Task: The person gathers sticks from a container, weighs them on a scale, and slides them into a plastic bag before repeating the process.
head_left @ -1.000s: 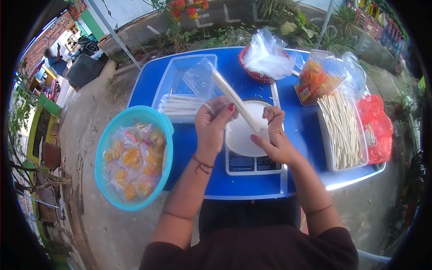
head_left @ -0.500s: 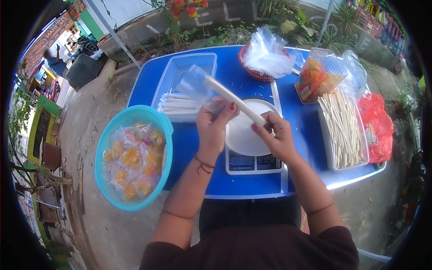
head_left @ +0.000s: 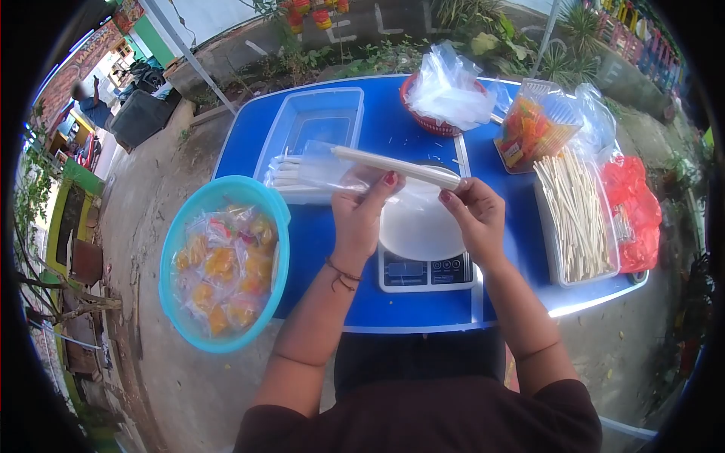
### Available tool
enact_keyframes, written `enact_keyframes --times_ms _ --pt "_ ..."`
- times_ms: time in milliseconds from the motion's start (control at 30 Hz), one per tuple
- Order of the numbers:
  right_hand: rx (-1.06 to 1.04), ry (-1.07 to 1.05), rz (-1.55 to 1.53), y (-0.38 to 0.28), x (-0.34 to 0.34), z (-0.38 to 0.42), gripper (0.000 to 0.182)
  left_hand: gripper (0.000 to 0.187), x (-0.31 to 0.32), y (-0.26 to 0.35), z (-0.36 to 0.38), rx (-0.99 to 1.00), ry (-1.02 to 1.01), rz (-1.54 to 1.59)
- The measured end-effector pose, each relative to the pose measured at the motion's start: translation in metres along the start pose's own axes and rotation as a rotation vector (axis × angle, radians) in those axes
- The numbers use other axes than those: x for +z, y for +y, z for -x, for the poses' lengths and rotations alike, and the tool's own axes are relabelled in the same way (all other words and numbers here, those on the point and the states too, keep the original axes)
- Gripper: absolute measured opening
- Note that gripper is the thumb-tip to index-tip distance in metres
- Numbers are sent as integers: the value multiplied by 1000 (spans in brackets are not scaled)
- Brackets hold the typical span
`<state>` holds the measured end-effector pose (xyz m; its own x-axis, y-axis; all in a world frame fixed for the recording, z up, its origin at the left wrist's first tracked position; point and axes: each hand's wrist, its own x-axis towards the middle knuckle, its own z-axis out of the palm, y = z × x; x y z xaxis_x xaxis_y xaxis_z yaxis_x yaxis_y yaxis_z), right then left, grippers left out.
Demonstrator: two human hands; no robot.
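A slim bundle of pale wooden sticks (head_left: 423, 172) lies nearly level between my hands, over the kitchen scale. My left hand (head_left: 358, 215) is closed on a clear plastic bag (head_left: 323, 167), its thumb near the middle of the bundle. The bag stretches out to the left around that end of the sticks. With thumb and fingers, my right hand (head_left: 479, 219) pinches the bundle's right end. Below, the white scale (head_left: 420, 240) has a round plate and a dark button panel. Behind my left hand, a clear plastic box (head_left: 351, 113) contains several wrapped stick bundles (head_left: 287, 172).
A turquoise basin (head_left: 172, 287) of bagged orange items stands at the left. To the right are a box of loose sticks (head_left: 574, 219), a red plastic bag (head_left: 638, 219) and a clear container (head_left: 555, 113) with orange packets. A red basket (head_left: 434, 123) holds clear bags at the back.
The stick bundle has swung from a steep slant to nearly level. My right hand has risen slightly with its end, and the bag has dropped lower on the left.
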<state>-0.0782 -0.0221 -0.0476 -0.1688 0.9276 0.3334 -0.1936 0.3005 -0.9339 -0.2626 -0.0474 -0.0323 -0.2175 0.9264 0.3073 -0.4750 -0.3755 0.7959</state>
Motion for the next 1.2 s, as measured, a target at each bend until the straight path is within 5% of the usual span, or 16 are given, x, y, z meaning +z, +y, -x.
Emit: enact_keyframes --times_ms 167,667,1200 --pt "7 30 -166 -13 2 1 10 17 3 0 1 -12 8 -25" --pt "-95 0 2 -17 5 1 19 17 3 1 2 -33 -23 -176" --pt "44 -255 -14 -23 9 6 27 20 -3 -1 1 -125 -82 -41"
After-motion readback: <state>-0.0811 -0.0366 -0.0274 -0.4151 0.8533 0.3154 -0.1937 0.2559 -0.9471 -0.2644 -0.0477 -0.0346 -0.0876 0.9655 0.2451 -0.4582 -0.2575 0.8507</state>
